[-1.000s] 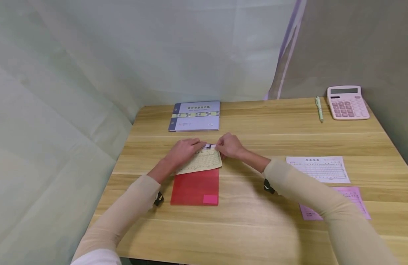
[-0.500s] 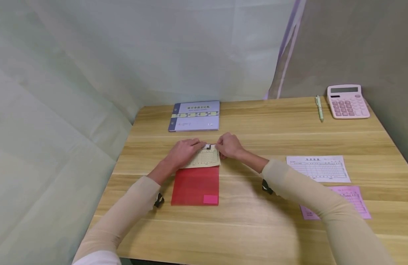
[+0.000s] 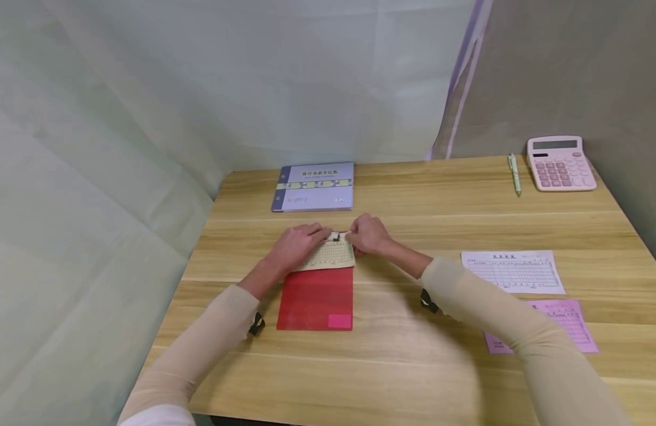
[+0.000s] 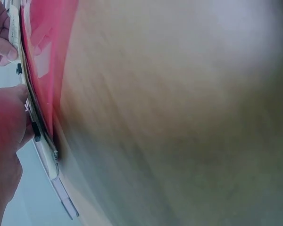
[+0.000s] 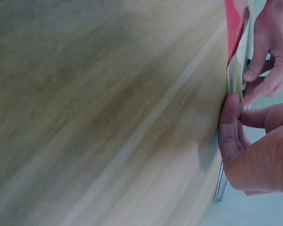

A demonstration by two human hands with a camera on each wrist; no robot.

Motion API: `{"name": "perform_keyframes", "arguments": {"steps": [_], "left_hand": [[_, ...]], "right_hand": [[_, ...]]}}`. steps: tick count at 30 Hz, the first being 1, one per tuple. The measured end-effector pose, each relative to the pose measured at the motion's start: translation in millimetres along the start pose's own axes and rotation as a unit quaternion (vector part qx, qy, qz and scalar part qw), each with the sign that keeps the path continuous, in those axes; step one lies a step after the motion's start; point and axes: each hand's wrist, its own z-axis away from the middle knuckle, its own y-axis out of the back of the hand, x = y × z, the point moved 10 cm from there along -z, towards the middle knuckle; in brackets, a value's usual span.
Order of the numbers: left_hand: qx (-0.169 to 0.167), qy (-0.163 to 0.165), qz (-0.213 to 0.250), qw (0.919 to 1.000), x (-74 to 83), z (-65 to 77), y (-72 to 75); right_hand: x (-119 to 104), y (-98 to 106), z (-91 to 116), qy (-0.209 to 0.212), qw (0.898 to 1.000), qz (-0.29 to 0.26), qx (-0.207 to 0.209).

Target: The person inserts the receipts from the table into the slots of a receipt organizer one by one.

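A red see-through folder (image 3: 315,302) with a pink label lies left of the table's middle. Over its upper part lies a pale yellow printed form (image 3: 330,255), its top edge under a metal clip with black ends (image 3: 335,238). My left hand (image 3: 296,244) bends over the clip from the left and covers part of it; the left wrist view shows its thumb and fingers around the clip (image 4: 36,131). My right hand (image 3: 368,234) pinches the form's upper right corner between thumb and fingers (image 5: 230,110), right at the folder's edge.
A blue-grey account book (image 3: 314,188) lies behind the hands. To the right are a white form (image 3: 513,272) and a pink form (image 3: 568,322), the latter partly under the right sleeve. A green pen (image 3: 514,174) and pink calculator (image 3: 560,164) lie at the back right.
The yellow form's lower edge has shifted up and turned straighter against the red folder, mostly in the first half second. Both hands stay almost where they were.
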Motion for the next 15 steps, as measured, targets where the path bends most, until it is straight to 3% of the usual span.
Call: {"name": "perform_keyframes", "arguments": {"steps": [15], "left_hand": [[-0.011, 0.007, 0.008, 0.9999, -1.6, 0.2, -3.2]], "right_hand": [[1.4, 2.5, 3.4, -0.007, 0.999, -0.002, 0.036]]}}
